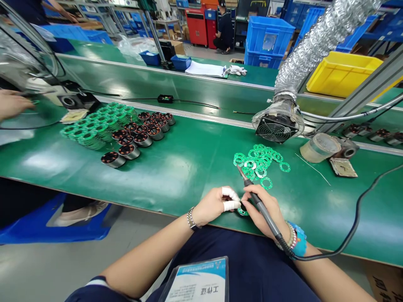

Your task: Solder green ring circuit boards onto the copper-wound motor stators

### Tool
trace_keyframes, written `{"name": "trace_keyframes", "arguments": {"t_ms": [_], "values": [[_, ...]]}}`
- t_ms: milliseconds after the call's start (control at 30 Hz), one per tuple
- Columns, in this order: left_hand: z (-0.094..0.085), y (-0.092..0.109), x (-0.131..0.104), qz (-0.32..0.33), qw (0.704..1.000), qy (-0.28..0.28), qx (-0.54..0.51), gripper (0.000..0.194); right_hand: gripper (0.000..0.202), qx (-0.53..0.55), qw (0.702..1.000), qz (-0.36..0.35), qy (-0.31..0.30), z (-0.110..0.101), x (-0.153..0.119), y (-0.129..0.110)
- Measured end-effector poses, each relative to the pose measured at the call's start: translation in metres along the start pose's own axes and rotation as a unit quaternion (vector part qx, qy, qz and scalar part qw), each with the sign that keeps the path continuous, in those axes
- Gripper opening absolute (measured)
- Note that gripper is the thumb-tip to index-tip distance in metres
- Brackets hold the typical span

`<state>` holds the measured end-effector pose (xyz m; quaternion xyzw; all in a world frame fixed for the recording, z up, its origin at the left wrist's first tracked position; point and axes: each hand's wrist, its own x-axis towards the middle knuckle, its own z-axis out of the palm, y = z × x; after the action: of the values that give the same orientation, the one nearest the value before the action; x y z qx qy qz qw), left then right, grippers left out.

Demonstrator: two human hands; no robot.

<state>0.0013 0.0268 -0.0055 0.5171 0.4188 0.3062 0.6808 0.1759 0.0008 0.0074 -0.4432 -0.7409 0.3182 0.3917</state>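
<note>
Left-hand fingers, two wrapped in white, pinched nearly together on the rim of a small green-faced ring piece at the bench's near edge; left hand comes in from the left, wrist low. Right hand is curled around the soldering iron, thumb and index tips right by the same piece, can't tell if touching, iron slanted with its tip up-left, well clear of the piece. Loose green rings lie just beyond the fingers, wound stators well off to their left.
</note>
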Motion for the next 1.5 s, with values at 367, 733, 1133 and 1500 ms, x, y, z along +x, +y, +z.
{"name": "trace_keyframes", "arguments": {"t_ms": [367, 733, 1133, 1500], "values": [[-0.002, 0.006, -0.001, 0.031, 0.993, -0.013, 0.112, 0.019, 0.027, -0.028, 0.999, -0.039, 0.01, 0.003, 0.005, -0.002], [-0.003, 0.004, -0.006, 0.034, 0.993, -0.045, 0.104, 0.019, 0.026, -0.061, 0.994, -0.087, 0.031, 0.007, 0.0, -0.008], [-0.003, 0.002, -0.002, -0.002, 0.999, -0.053, -0.008, 0.025, 0.011, -0.026, 0.998, -0.011, 0.06, -0.024, -0.017, -0.013], [-0.004, 0.005, -0.003, 0.004, 0.999, -0.051, 0.001, 0.017, 0.022, 0.047, 0.999, -0.022, -0.003, -0.04, -0.031, -0.018]]}}
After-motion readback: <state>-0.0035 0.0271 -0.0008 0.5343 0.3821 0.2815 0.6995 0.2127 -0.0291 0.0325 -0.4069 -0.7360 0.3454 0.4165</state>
